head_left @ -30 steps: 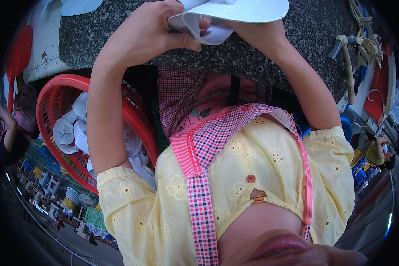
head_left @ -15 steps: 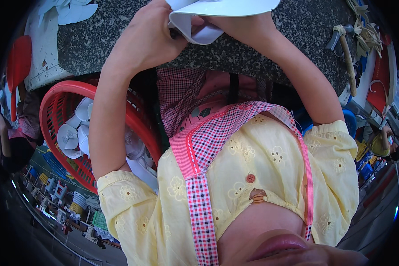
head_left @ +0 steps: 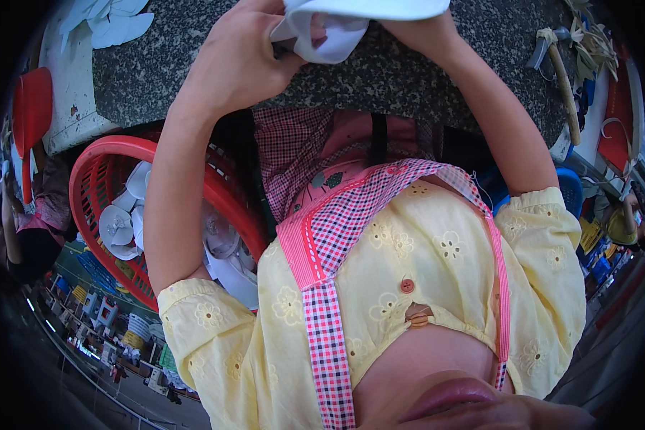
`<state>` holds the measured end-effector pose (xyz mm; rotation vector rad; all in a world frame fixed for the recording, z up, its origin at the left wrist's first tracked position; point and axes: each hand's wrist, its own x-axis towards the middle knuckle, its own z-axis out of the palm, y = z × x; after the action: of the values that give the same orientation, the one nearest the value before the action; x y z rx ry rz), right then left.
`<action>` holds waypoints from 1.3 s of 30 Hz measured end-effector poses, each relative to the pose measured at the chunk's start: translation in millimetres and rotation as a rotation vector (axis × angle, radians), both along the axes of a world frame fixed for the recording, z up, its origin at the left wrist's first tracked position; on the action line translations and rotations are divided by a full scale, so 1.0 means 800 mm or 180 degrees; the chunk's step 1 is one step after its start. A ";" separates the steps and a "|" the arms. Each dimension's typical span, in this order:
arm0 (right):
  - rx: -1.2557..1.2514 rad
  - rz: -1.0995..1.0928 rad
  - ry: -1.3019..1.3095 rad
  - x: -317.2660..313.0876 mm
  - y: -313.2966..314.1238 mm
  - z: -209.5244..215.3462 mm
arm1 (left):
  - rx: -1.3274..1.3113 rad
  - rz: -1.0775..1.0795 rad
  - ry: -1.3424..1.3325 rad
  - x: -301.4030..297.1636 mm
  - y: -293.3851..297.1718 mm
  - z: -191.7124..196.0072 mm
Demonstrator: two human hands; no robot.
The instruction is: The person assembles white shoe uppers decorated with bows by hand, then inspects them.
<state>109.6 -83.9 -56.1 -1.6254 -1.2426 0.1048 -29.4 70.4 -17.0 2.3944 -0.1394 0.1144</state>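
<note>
A white, smooth leather-like piece (head_left: 333,43), folded and curved, is held up over the dark speckled worktop (head_left: 150,82) at the top of the view. My left hand (head_left: 247,64) is closed on its left edge, thumb and fingers curled round the fold. My right hand (head_left: 423,34) grips it from the right, its fingers mostly hidden beneath and behind the piece. The upper part of the piece runs out of view, so its full shape cannot be seen.
A red plastic basket (head_left: 147,147) with several white pieces (head_left: 116,226) stands below the worktop at left. Flat white pieces (head_left: 111,21) lie at far left, near a red scoop-like thing (head_left: 32,107). A wooden-handled hammer (head_left: 562,86) lies right. People (head_left: 43,215) are in the background.
The white piece has tilted and shifted slightly upward in my hands, its lower fold now rounder. My right hand has moved a little up and to the right.
</note>
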 end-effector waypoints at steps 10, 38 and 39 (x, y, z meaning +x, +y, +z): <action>-0.0636 -0.0533 0.0314 -0.003 0.018 0.019 | -0.0231 -0.0106 0.0089 0.001 0.007 -0.003; -0.1147 -0.0737 -0.0932 0.003 0.029 0.010 | -0.0031 0.0132 0.0434 0.006 0.010 -0.003; -0.1104 -0.0758 -0.0969 0.008 0.024 0.015 | -0.0121 0.0210 0.0273 0.007 0.011 -0.010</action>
<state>115.6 -64.5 -44.3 -2.1410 -1.2969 -0.0844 -23.7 79.4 -25.4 2.3621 -0.0181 0.0447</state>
